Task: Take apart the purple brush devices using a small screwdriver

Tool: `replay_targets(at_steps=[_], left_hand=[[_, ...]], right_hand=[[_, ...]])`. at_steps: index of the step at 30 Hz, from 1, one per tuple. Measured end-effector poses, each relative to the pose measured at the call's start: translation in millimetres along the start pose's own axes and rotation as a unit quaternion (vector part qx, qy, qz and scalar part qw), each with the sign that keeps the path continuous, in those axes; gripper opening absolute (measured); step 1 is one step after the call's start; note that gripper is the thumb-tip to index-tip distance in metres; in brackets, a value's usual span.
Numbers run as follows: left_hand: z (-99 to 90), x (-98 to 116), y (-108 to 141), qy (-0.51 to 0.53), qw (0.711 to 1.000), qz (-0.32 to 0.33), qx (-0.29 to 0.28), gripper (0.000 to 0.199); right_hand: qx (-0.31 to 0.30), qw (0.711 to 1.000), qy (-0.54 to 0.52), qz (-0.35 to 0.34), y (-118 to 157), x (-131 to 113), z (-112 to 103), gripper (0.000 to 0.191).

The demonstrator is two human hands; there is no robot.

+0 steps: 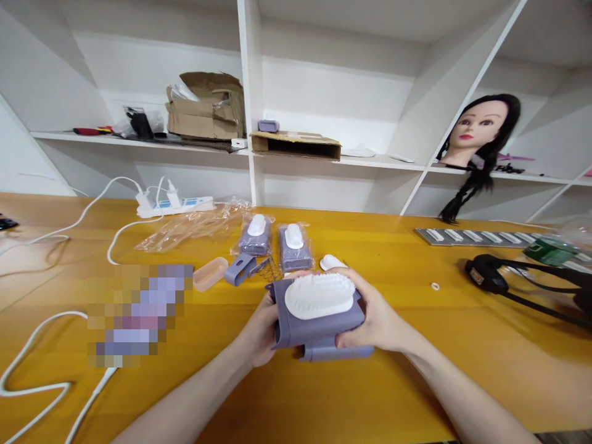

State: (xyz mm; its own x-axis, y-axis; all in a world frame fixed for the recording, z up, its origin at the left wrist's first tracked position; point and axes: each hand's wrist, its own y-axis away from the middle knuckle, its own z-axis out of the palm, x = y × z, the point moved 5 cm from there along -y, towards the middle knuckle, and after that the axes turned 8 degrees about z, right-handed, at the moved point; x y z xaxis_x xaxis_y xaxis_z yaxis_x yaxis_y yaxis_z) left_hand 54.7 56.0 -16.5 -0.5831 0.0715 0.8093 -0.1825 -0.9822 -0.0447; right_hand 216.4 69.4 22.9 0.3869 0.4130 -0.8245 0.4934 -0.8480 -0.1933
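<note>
A purple-grey plastic casing [319, 327] with a white oval bristle pad [319, 295] on its face is held above the table between both hands. My left hand [263, 330] grips its left end, the fingers partly hidden behind it. On the right end, my right hand [374, 314] is wrapped round, thumb in front. Another purple-grey part [337, 351] shows just under the casing; whether it is attached I cannot tell. Beyond the hands lie a loose white bristle pad [332, 263], a purple-grey bracket [239, 270], an orange oval piece [210, 274] and small metal springs [268, 269].
Two bagged purple-grey units with white pads [253, 237] stand at the back. Left are a blurred-out device [143, 311] with a white cable and a power strip [178, 206]. Right are a metal strip of white pads [476, 238], green tape [550, 251] and a black headset [488, 274].
</note>
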Motion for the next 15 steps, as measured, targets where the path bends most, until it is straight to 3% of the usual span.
replay_targets(at_steps=[4, 15], left_hand=[[3.7, -2.8, -0.5, -0.002, 0.999, 0.014, -0.049, 0.038], [4.1, -4.7, 4.3, 0.016, 0.997, 0.027, -0.065, 0.035]], right_hand=[[-0.061, 0.996, -0.023, -0.064, 3.4, -9.2, 1.4, 0.080], [-0.039, 0.994, -0.044, -0.089, 7.2, -7.3, 6.0, 0.077]])
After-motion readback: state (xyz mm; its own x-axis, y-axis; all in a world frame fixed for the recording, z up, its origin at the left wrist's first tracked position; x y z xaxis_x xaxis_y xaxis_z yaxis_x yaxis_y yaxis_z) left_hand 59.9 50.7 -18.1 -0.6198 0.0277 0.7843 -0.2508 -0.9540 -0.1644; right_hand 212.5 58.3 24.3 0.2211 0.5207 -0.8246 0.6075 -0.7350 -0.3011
